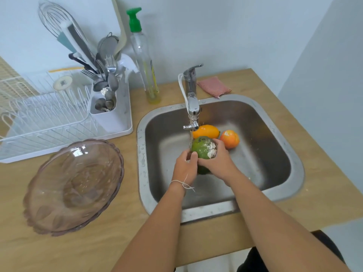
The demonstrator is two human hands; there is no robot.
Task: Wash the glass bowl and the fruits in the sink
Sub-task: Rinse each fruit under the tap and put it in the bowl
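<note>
Wooden counter (pixel 324 193) near me. Glass bowl (pixel 74 185) upside down at 9 o'clock, looks washed, I think. My left hand (pixel 184 165) and right hand (pixel 218 161) wrap green fruit (pixel 202 147) under tap (pixel 193 107), over sink (pixel 275 195). Three fruits: one green, yellow one (pixel 206 131) and orange one (pixel 230 138) waiting at 12 o'clock.

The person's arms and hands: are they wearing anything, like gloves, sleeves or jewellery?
No gloves and no sleeves: both forearms are bare up to the edge of the picture. The left hand has a thin pale string tied round its wrist, knotted, with loose ends sticking out. The right hand and its wrist carry nothing that shows. No rings or watch are visible.
</note>
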